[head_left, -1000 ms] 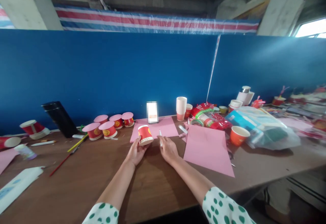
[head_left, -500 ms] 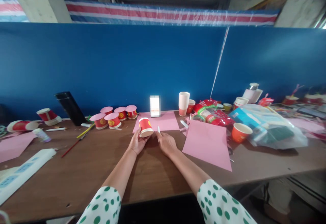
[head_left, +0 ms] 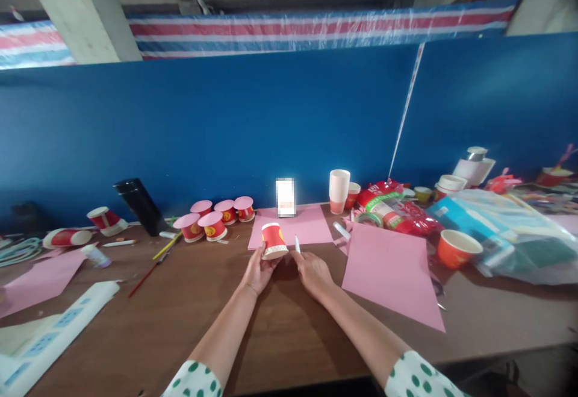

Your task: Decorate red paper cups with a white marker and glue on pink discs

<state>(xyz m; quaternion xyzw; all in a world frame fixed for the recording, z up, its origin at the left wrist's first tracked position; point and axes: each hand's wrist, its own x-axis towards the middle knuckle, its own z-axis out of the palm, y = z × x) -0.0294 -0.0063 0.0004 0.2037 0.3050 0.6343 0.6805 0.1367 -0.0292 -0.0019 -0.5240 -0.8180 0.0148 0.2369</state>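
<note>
Upside down in my left hand (head_left: 261, 269) is a red paper cup (head_left: 274, 239) with yellow marks and a patterned pale band near its rim. The fingers of that hand close around its lower left side. My right hand (head_left: 311, 269) grips a white pen (head_left: 297, 244), its tip pointing up, just right of the cup. Pen and cup look slightly apart. Behind the cup a pink paper sheet (head_left: 311, 226) lies flat, with a bright blurred-out upright panel (head_left: 285, 197) at its back edge.
Several red cups topped with pink discs (head_left: 212, 226) stand left of centre, near a black bottle (head_left: 141, 207). To the right are stacked paper cups (head_left: 338, 191), a red plastic package (head_left: 397, 207), another pink sheet (head_left: 388, 270) and an orange cup (head_left: 458, 249). A blue partition (head_left: 253, 120) rises behind.
The view has shifted, so the whole scene sits lower and mostly further right. Both hands keep their hold on the cup and the pen, with little change between them.
</note>
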